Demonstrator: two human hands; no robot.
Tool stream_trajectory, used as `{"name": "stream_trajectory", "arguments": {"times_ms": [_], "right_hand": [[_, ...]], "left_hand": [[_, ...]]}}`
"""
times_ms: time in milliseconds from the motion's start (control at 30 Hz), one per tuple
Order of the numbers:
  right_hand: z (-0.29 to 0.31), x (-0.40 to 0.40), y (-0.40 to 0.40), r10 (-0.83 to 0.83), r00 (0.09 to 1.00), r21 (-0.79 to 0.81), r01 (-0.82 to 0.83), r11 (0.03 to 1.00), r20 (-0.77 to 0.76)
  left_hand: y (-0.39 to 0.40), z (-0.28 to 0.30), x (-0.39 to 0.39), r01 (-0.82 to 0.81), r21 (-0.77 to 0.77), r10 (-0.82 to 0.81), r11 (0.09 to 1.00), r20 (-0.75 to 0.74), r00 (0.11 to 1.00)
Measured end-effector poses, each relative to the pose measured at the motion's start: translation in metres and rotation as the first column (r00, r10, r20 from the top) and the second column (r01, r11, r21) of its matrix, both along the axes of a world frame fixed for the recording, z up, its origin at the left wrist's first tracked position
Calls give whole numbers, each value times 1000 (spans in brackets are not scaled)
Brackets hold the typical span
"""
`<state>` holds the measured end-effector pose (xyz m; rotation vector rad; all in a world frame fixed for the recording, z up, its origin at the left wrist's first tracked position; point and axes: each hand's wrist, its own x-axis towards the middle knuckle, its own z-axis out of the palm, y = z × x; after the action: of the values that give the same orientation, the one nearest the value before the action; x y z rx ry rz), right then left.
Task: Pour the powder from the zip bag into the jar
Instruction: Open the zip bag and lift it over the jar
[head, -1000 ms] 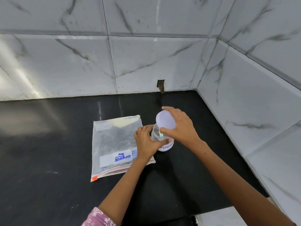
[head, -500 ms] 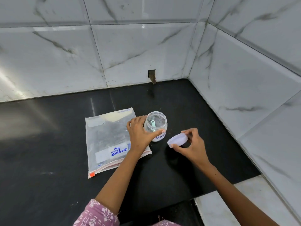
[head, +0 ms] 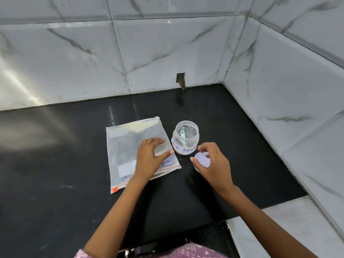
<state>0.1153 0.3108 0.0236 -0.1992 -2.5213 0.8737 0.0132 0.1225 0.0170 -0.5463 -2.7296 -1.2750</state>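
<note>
The zip bag (head: 134, 146) lies flat on the black desk (head: 55, 164), just left of the open jar (head: 185, 138) (a small green scoop inside). The left hand (head: 151, 155) rests spread on the bag. The right hand (head: 212, 164) holds the lid (head: 202, 161) beside the jar.

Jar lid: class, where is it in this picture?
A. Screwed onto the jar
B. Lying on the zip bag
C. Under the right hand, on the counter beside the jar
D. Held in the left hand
C: the lid is at the counter under the right hand, and the jar stands open beside it.
</note>
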Motion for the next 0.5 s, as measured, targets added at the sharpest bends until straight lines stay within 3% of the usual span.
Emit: {"name": "stream_trajectory", "arguments": {"times_ms": [100, 267, 500], "right_hand": [[6, -10, -31, 171, 985, 75, -168, 983, -37], [4, -34, -71, 388, 913, 122, -402, 907, 123], [-5, -47, -92, 515, 818, 267, -572, 776, 256]], "left_hand": [[-40, 2, 1, 44, -148, -36, 988, 59, 998], [-83, 9, 14, 133, -382, -83, 914, 144, 986], [-97, 12, 29, -38, -428, 82, 903, 86, 993]]}}
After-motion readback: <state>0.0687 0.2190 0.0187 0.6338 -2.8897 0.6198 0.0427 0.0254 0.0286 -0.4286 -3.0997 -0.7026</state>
